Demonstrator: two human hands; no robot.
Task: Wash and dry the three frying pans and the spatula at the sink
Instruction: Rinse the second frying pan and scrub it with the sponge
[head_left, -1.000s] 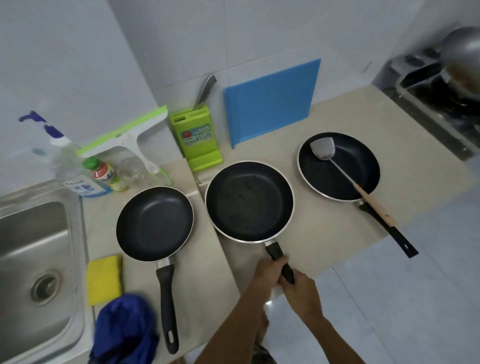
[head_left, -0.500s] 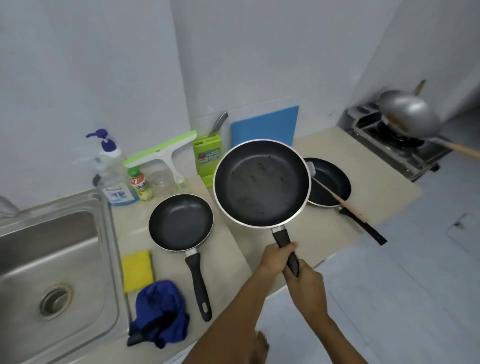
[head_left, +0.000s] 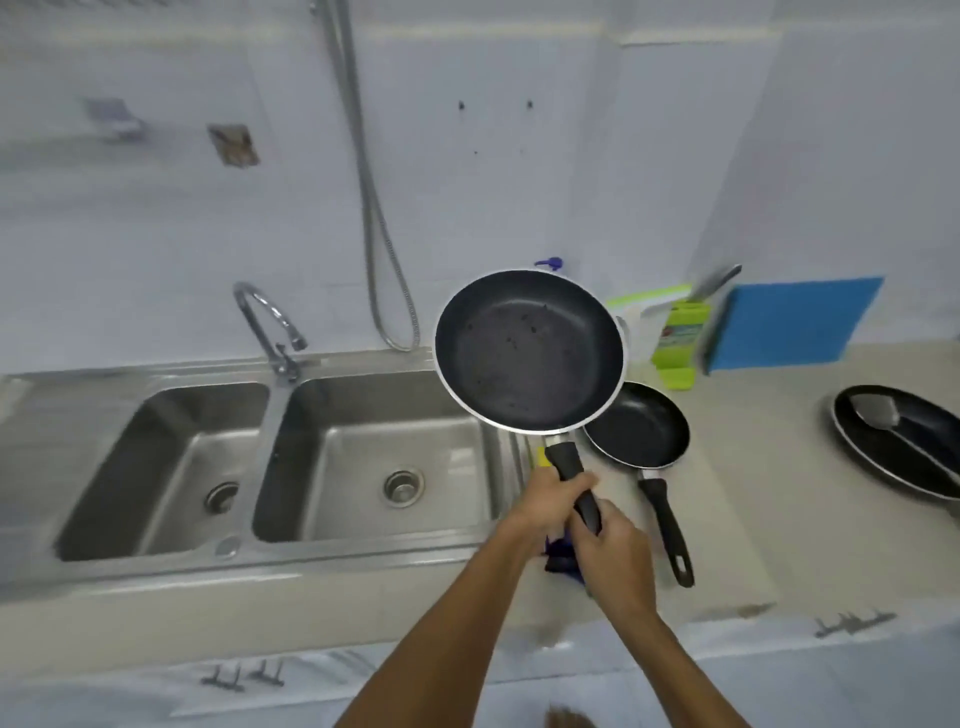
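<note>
- The left hand (head_left: 553, 499) and right hand (head_left: 615, 551) each wrap a tight grip round one black handle (head_left: 569, 462), likely sharing the weight.
- Their large black frying pan (head_left: 530, 353) hangs tilted above the right edge of the steel double sink (head_left: 363, 400), seemingly bound for washing.

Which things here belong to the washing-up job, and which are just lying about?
Job: large pan, handle gripped by left hand and right hand; small pan; third pan holding the spatula; sink; faucet; blue cloth; yellow sponge.
Lying about: knife block; blue cutting board; green squeegee; shower hose.
</note>
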